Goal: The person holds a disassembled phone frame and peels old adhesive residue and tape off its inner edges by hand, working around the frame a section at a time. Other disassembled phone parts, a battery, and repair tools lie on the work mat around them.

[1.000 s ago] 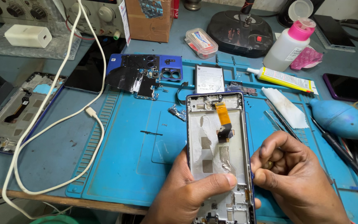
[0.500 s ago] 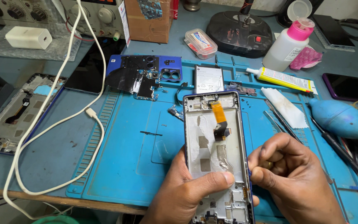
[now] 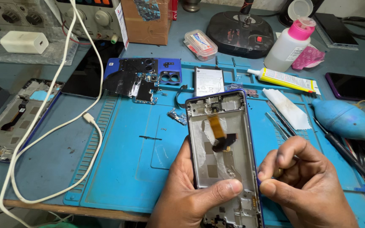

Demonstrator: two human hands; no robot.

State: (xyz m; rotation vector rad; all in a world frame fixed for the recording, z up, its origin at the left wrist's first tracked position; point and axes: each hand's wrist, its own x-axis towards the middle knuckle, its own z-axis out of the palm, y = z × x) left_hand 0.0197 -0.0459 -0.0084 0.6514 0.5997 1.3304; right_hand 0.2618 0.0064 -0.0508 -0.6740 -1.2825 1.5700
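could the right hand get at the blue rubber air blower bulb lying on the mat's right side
Probably yes: the blue rubber air blower bulb lies just beyond the right hand with only open blue mat between, though the fingers are pinched against the opened phone frame.

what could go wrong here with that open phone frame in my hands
The orange flex cable stands loose inside the phone frame; it might snag or crease. The left hand pins the frame mainly by thumb, while the right hand presses at its edge, so it could slip. Small loose parts on the blue mat could scatter.
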